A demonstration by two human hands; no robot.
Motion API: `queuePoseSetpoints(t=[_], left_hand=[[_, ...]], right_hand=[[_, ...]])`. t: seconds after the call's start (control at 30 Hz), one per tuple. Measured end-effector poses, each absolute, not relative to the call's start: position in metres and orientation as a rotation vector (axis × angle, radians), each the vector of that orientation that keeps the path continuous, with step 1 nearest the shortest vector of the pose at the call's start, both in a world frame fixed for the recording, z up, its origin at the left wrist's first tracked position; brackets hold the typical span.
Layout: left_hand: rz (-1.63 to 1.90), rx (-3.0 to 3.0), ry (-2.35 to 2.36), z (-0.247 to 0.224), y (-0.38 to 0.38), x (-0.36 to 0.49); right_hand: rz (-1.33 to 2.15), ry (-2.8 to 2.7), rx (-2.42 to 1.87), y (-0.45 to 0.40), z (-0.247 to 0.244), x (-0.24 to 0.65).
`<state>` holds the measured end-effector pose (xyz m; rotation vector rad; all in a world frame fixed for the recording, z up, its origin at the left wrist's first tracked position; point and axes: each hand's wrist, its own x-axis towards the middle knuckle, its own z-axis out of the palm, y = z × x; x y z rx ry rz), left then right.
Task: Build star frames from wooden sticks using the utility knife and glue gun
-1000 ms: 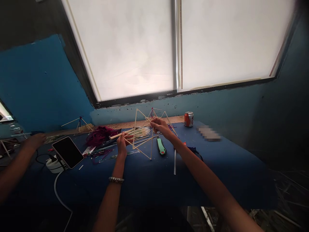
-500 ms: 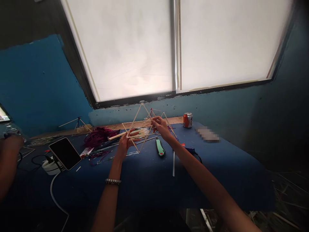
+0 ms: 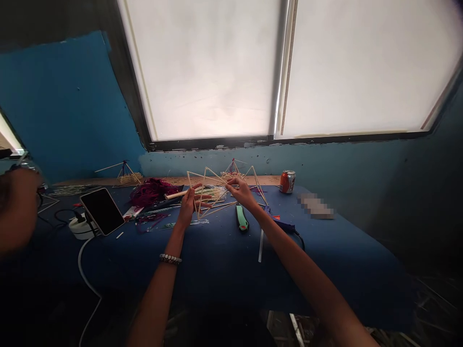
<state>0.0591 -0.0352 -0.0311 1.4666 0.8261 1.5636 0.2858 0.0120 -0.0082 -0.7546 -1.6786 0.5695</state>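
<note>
A light frame of thin wooden sticks (image 3: 216, 175), joined at the corners into triangles, is held above the table between both hands. My left hand (image 3: 186, 206) grips its left side, thumb against a stick and some fingers stretched out behind. At the right end, my right hand (image 3: 241, 192) pinches the frame between thumb and fingertips. Just below the right hand lies a green and black utility knife (image 3: 242, 218). A similar triangular stick frame (image 3: 259, 185) stands behind the right hand. Beneath the held frame are loose sticks (image 3: 216, 193), partly hidden by my left hand.
A purple string heap (image 3: 154, 191), a phone (image 3: 102, 211) on a stand and a white power socket (image 3: 81, 227) are left. Small stick models (image 3: 127, 177) stand behind. Right are a soda can (image 3: 287, 181) and a corded dark blue tool (image 3: 285, 226). Another person's hand (image 3: 21, 202) is far left.
The stick frame has been tilted and turned, its top corner now lower. Both hands keep hold of it. My view has shifted slightly left, and the other person's hand has risen.
</note>
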Motion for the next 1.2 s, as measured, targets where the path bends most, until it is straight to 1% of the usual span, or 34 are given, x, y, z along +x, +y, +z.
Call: queuePoseSetpoints(t=[0.13,0.3,0.6,0.8,1.03,1.2], left_hand=[[1.587,1.430,0.804,-0.029,-0.038,0.060],[1.562,1.401,0.801,-0.029,-0.039,0.062],[1.386,1.393,0.752,-0.029,-0.038,0.063],[1.396,1.432,0.770,-0.029,-0.042,0.071],[1.592,1.293,0.824,-0.030,-0.036,0.066],[1.780,1.163,0.886,-0.031,-0.031,0.061]], right_hand=[[0.633,-1.631,-0.760,0.014,-0.009,0.284],[0.870,-1.447,-0.680,0.012,-0.008,0.282],[0.890,-1.231,-0.665,0.009,-0.009,0.278],[1.063,-1.009,-0.586,0.010,-0.008,0.273],[1.364,-1.196,-0.506,0.004,-0.008,0.274],[1.428,-1.493,-0.587,-0.010,-0.005,0.273]])
